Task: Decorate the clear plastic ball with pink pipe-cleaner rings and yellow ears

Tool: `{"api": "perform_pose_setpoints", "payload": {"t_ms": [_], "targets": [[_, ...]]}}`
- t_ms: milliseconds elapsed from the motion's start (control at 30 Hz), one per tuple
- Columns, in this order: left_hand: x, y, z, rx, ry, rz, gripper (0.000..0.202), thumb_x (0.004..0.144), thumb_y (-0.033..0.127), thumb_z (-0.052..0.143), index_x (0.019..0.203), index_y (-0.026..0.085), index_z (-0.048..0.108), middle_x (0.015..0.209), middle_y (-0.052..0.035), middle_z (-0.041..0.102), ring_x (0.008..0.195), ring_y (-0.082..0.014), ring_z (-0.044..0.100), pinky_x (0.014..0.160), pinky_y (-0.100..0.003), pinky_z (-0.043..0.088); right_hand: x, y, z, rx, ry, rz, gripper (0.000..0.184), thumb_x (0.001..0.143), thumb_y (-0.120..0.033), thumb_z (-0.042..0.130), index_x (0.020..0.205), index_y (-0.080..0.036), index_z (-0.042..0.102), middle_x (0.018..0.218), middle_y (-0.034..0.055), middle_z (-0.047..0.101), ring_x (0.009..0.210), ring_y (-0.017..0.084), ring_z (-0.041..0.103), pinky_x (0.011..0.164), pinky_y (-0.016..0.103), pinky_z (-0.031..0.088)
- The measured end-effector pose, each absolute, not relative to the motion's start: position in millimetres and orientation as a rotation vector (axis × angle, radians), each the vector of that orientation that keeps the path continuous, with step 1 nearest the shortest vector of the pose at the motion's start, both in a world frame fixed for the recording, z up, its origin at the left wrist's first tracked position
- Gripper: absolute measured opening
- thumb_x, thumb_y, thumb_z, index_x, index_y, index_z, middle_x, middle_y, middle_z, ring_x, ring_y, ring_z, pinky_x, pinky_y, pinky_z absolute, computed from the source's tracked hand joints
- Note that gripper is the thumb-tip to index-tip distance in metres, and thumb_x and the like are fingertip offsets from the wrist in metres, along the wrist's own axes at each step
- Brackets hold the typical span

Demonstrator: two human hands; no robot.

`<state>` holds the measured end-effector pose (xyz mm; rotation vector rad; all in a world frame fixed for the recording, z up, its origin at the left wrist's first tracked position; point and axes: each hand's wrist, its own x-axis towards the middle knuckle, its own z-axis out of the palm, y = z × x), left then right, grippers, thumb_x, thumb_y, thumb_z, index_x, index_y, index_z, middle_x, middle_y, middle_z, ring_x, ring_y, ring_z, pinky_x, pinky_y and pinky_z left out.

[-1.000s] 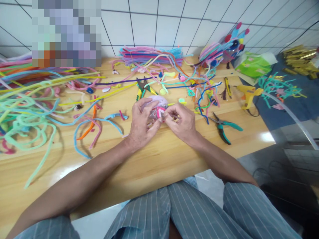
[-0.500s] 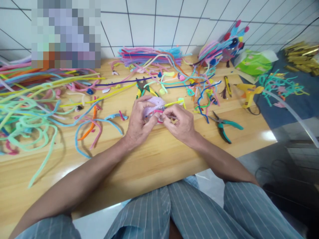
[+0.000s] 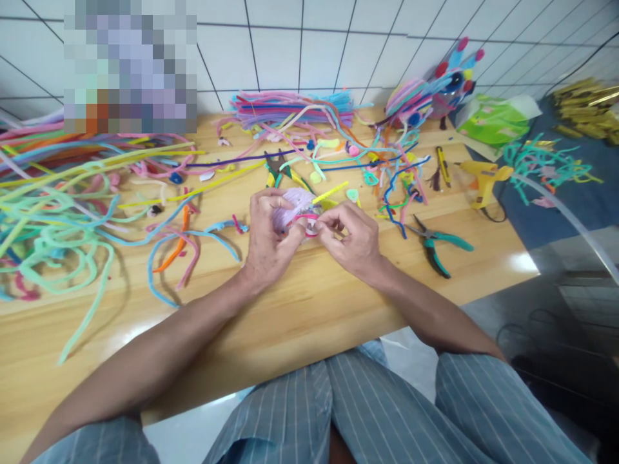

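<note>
bare wood on the near side of the table [image 3: 300,316], between the left forearm [image 3: 178,341] and right forearm [image 3: 430,308], leaves a way in toward the lilac piece [image 3: 294,200] that fills the gap between left hand [image 3: 271,232] and right hand [image 3: 354,233]. a light blue fuzzy stem [image 3: 150,270] and mint-green tangle [image 3: 62,238] obstruct the left side; teal-handled pliers [image 3: 432,243] and a wavy dark blue stem [image 3: 396,220] narrow the right, and yellow-handled pliers [image 3: 286,169] block the far side.

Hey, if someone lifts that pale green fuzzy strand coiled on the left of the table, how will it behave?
The pale green strand is probably bendy yet shape-holding, judging by its loose loops. It looks light, being thin and fuzzy. It may snag, since its coils overlap and a light blue strand runs close by.
</note>
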<state>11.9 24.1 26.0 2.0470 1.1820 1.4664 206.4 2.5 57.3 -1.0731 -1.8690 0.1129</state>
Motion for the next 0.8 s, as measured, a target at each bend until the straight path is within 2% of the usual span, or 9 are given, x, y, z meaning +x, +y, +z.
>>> {"api": "perform_pose_setpoints", "payload": {"t_ms": [233, 533, 800], "targets": [[12.1, 22.8, 23.3, 2.037, 1.178, 1.469, 0.026, 0.104, 0.044, 0.066, 0.121, 0.029, 0.053, 0.13, -0.0082, 0.06, 0.125, -0.0289, 0.059, 0.109, -0.051, 0.049, 204.6, 2.9, 56.4, -1.119, -1.886, 0.102, 0.013, 0.095, -0.015, 0.066, 0.088, -0.025, 0.063, 0.077, -0.0032, 0.069, 0.066, 0.014, 0.059, 0.065, 0.03, 0.049], [12.9, 21.2, 26.9, 2.108, 1.193, 1.442, 0.027, 0.104, 0.047, 0.066, 0.121, 0.031, 0.052, 0.131, -0.0099, 0.061, 0.126, -0.0308, 0.06, 0.11, -0.056, 0.05, 206.8, 6.1, 54.2, -1.062, -1.954, -0.051, 0.016, 0.095, -0.014, 0.066, 0.087, -0.026, 0.059, 0.077, -0.0018, 0.069, 0.071, 0.016, 0.062, 0.067, 0.032, 0.048], [13.6, 16.0, 26.5, 2.122, 1.184, 1.437, 0.026, 0.105, 0.046, 0.065, 0.122, 0.031, 0.053, 0.134, -0.0111, 0.06, 0.129, -0.0316, 0.059, 0.111, -0.057, 0.051, 207.3, 5.9, 54.4, -1.097, -1.928, 0.026, 0.017, 0.093, -0.014, 0.063, 0.084, -0.026, 0.056, 0.075, -0.0027, 0.066, 0.069, 0.015, 0.059, 0.066, 0.031, 0.046]]}}
